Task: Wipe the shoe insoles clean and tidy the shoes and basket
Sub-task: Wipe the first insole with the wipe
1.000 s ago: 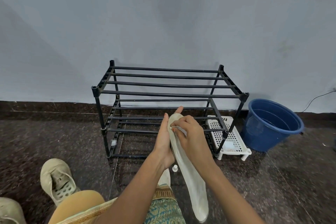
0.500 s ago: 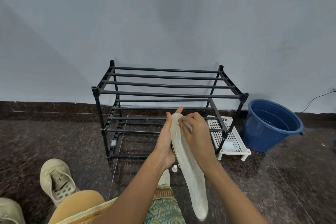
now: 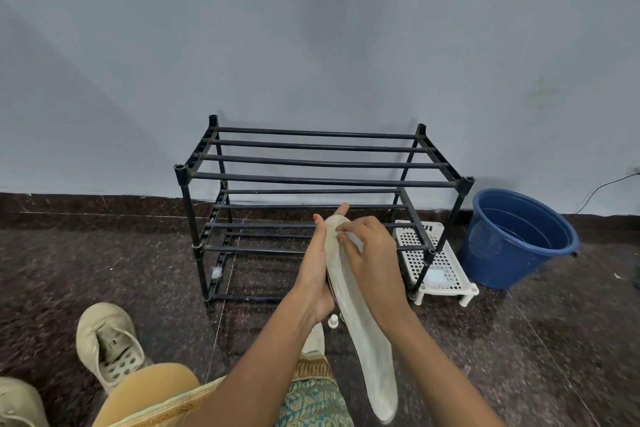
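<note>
A long pale insole [image 3: 372,350] stands on edge between my hands, toe end up. My left hand [image 3: 317,269] backs it from the left with straight fingers and the thumb over its top edge. My right hand [image 3: 372,256] presses a small white wipe [image 3: 356,241] against the insole's upper face with curled fingers. A cream shoe [image 3: 107,345] lies on the floor at lower left, and the toe of a second one [image 3: 17,404] shows in the bottom-left corner. A white perforated basket [image 3: 438,258] sits on the floor right of the rack.
A black two-tier shoe rack [image 3: 322,180] stands against the wall just beyond my hands. A blue bucket [image 3: 519,239] sits at the right. A small white bottle cap [image 3: 333,320] shows below my left hand. My knees fill the bottom edge.
My right hand with the wipe has shifted slightly along the upper part of the insole. The insole and left hand stay almost where they were.
</note>
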`<state>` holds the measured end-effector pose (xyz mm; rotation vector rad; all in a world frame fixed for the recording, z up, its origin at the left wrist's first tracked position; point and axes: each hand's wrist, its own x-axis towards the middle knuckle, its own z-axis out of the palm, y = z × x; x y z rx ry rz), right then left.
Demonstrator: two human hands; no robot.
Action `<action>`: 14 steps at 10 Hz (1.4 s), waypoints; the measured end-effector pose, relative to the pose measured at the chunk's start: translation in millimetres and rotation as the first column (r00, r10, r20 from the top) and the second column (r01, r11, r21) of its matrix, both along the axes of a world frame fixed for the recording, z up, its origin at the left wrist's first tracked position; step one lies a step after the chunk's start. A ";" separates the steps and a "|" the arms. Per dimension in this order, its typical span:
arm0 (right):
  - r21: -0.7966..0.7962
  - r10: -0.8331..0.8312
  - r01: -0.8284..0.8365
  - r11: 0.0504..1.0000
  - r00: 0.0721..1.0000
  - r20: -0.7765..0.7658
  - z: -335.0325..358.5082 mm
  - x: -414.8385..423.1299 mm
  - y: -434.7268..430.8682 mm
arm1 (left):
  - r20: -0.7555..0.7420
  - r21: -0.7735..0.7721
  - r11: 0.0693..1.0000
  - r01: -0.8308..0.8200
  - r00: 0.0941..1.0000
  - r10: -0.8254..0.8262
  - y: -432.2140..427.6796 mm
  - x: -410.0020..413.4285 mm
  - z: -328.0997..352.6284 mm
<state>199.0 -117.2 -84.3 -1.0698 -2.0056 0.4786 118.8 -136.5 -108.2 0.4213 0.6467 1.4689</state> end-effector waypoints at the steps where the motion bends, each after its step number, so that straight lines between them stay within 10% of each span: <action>1: -0.015 -0.054 0.053 0.998 0.997 -0.054 5.1 0.6 3.7 | -0.005 -0.001 1.000 0.002 1.000 -0.002 -0.8 0.2 0.6; 9: -0.114 -0.092 0.072 0.991 0.978 -0.185 3.0 -7.3 1.0 | -0.177 -0.056 0.998 -0.016 0.984 0.006 0.8 0.3 0.5; 10: 0.093 -0.079 0.062 0.994 0.976 0.201 10.5 -19.5 -18.0 | -0.215 -0.061 0.997 -0.044 0.976 0.030 1.4 2.7 -2.6; 11: 0.070 -0.095 0.129 0.989 0.926 -0.367 -0.8 -7.2 -16.6 | -0.194 -0.044 0.997 -0.061 0.980 0.051 1.3 5.8 -3.4; 12: 0.031 0.001 0.002 1.000 0.993 -0.121 -9.0 -11.2 -0.6 | -0.179 -0.081 0.995 -0.065 0.983 0.049 -0.3 4.1 -0.7; 14: -0.066 -0.076 0.064 0.996 0.977 -0.201 7.4 -9.7 6.4 | -0.195 -0.178 0.984 -0.011 0.981 -0.025 -0.4 0.3 0.6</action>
